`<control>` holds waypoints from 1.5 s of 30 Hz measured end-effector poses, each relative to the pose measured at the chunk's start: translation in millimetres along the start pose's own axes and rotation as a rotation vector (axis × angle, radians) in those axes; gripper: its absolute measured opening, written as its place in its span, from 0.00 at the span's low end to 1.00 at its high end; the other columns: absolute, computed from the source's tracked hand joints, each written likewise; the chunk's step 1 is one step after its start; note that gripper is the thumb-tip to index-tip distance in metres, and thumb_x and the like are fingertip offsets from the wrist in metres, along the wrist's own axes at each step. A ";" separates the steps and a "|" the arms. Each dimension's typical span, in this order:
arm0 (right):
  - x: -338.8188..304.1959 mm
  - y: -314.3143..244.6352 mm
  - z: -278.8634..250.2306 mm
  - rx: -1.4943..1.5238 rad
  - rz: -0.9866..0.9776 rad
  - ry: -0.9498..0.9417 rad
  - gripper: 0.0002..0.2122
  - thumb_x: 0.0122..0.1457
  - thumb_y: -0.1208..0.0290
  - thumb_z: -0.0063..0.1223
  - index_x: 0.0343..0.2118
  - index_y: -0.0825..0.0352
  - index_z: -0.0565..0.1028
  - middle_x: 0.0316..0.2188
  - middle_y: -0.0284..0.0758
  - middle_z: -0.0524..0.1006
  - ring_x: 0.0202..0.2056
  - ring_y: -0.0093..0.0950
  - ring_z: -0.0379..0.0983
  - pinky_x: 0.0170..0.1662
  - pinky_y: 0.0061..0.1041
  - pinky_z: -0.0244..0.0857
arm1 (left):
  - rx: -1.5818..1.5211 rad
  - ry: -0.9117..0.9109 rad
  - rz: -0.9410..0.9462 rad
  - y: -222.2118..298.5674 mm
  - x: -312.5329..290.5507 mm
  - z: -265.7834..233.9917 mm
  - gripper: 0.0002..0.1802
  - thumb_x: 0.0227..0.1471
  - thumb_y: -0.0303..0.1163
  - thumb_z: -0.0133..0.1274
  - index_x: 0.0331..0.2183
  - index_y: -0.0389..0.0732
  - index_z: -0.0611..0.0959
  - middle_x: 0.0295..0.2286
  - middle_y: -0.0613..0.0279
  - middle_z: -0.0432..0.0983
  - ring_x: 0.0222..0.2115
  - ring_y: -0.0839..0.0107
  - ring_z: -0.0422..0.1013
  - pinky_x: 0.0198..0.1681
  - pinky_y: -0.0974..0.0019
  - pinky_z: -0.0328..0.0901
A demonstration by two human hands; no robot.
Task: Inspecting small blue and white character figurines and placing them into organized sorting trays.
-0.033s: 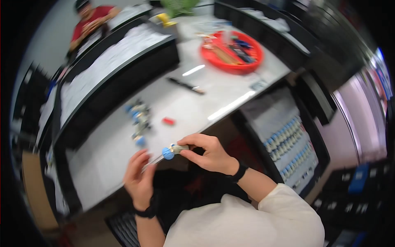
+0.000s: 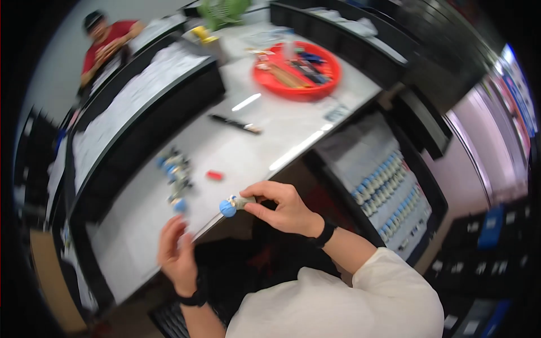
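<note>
My right hand [image 2: 282,208] pinches a small figurine [image 2: 228,208] with a round blue part and a greyish-beige part between thumb and fingers, over the table's front edge. To its left, my left hand [image 2: 177,253] is raised with fingers apart and nothing in it. Just beyond that hand, several similar blue and beige figurines [image 2: 176,173] lie in a loose cluster on the white table [image 2: 127,242]. A small red piece [image 2: 214,175] rests to the right of the cluster. Motion blur hides the fine detail of the figurines.
A black pen-like tool [image 2: 235,123] lies farther back. Behind it stands a round red tray [image 2: 282,90] of tools. An open drawer [image 2: 338,160] at the right holds rows of similar figurines. Black-sided bins [image 2: 149,121] line the left; a person in red [image 2: 104,48] sits beyond.
My left hand has drawn back, left and toward me, away from the held figurine. My right hand keeps its pinch. The whole view has shifted slightly.
</note>
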State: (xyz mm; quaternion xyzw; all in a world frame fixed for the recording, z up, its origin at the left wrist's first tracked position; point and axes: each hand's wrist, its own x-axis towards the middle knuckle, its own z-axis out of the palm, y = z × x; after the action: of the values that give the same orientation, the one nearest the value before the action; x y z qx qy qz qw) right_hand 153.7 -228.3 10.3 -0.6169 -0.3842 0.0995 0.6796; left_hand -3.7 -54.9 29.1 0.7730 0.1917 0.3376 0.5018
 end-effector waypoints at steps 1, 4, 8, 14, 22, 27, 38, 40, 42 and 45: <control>-1.0 2.8 -19.2 0.036 0.055 0.048 0.10 0.49 0.79 0.53 0.36 0.71 0.72 0.30 0.33 0.73 0.31 0.18 0.69 0.34 0.16 0.64 | 0.062 0.083 -0.017 -2.8 3.1 -7.6 0.13 0.47 0.17 0.46 0.38 0.32 0.75 0.38 0.58 0.70 0.35 0.74 0.67 0.41 0.73 0.62; -11.9 21.6 -103.1 0.043 0.125 0.411 0.09 0.52 0.79 0.51 0.38 0.70 0.71 0.32 0.31 0.73 0.35 0.18 0.68 0.37 0.16 0.64 | 0.163 0.255 -0.020 -41.2 7.3 -30.9 0.13 0.51 0.22 0.44 0.41 0.32 0.73 0.38 0.60 0.70 0.36 0.76 0.67 0.41 0.75 0.61; -56.7 74.9 -252.7 -0.471 0.024 0.898 0.08 0.49 0.78 0.53 0.34 0.69 0.73 0.29 0.30 0.74 0.29 0.18 0.69 0.33 0.17 0.64 | 0.342 0.276 -0.022 -60.4 5.9 -25.3 0.13 0.52 0.23 0.43 0.41 0.32 0.73 0.38 0.59 0.70 0.37 0.73 0.66 0.42 0.74 0.59; -149.2 139.6 -405.5 -1.007 0.357 1.292 0.09 0.43 0.76 0.56 0.31 0.67 0.74 0.25 0.37 0.76 0.27 0.29 0.73 0.33 0.25 0.66 | 0.649 0.269 0.025 -59.1 8.5 -9.2 0.12 0.51 0.23 0.44 0.40 0.33 0.73 0.37 0.57 0.71 0.35 0.70 0.66 0.40 0.71 0.60; -165.6 177.3 -433.2 -1.256 0.802 1.288 0.08 0.41 0.78 0.54 0.29 0.65 0.75 0.29 0.42 0.75 0.34 0.39 0.71 0.38 0.33 0.65 | 0.778 0.256 0.077 -60.0 10.1 -9.6 0.11 0.52 0.26 0.44 0.38 0.33 0.74 0.34 0.59 0.71 0.33 0.71 0.67 0.37 0.72 0.60; -169.7 202.5 -451.6 -1.214 0.641 1.264 0.08 0.41 0.77 0.54 0.28 0.64 0.75 0.27 0.42 0.75 0.32 0.40 0.72 0.38 0.32 0.65 | 0.818 0.249 0.129 -71.4 11.9 -16.1 0.11 0.51 0.25 0.44 0.38 0.33 0.74 0.34 0.59 0.71 0.33 0.71 0.66 0.37 0.72 0.60; -164.2 208.2 -439.0 -1.366 0.795 1.174 0.12 0.44 0.74 0.49 0.33 0.59 0.78 0.35 0.49 0.69 0.37 0.41 0.68 0.41 0.32 0.64 | 0.795 0.264 0.089 -63.5 7.6 -11.0 0.10 0.50 0.21 0.44 0.36 0.32 0.75 0.35 0.56 0.70 0.34 0.68 0.67 0.39 0.70 0.60; -175.5 208.4 -455.5 -1.343 0.825 1.107 0.11 0.44 0.72 0.49 0.33 0.59 0.78 0.36 0.48 0.68 0.37 0.42 0.68 0.42 0.32 0.63 | 0.785 0.252 0.092 -64.4 9.4 -7.5 0.10 0.49 0.21 0.45 0.36 0.32 0.75 0.35 0.56 0.70 0.34 0.67 0.67 0.39 0.70 0.61; -173.5 202.1 -463.0 -1.204 0.960 0.928 0.16 0.44 0.70 0.46 0.39 0.58 0.75 0.43 0.47 0.67 0.45 0.42 0.64 0.46 0.32 0.61 | 0.795 0.263 0.109 -66.6 9.7 -11.1 0.09 0.49 0.20 0.45 0.35 0.32 0.75 0.35 0.56 0.70 0.34 0.67 0.67 0.39 0.70 0.61; -141.9 164.2 -419.8 -1.350 1.147 1.004 0.19 0.44 0.70 0.47 0.43 0.58 0.72 0.43 0.45 0.67 0.45 0.43 0.63 0.46 0.34 0.60 | 0.801 0.269 0.146 -61.7 10.1 -7.5 0.09 0.48 0.19 0.45 0.34 0.31 0.75 0.34 0.56 0.70 0.34 0.67 0.67 0.39 0.70 0.61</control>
State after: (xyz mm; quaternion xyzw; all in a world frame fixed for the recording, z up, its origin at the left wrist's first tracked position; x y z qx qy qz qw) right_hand 383.0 -598.7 -173.0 -0.9333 0.3232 -0.0977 0.1222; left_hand 0.6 -17.6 -21.5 0.8673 0.3163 0.3691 0.1071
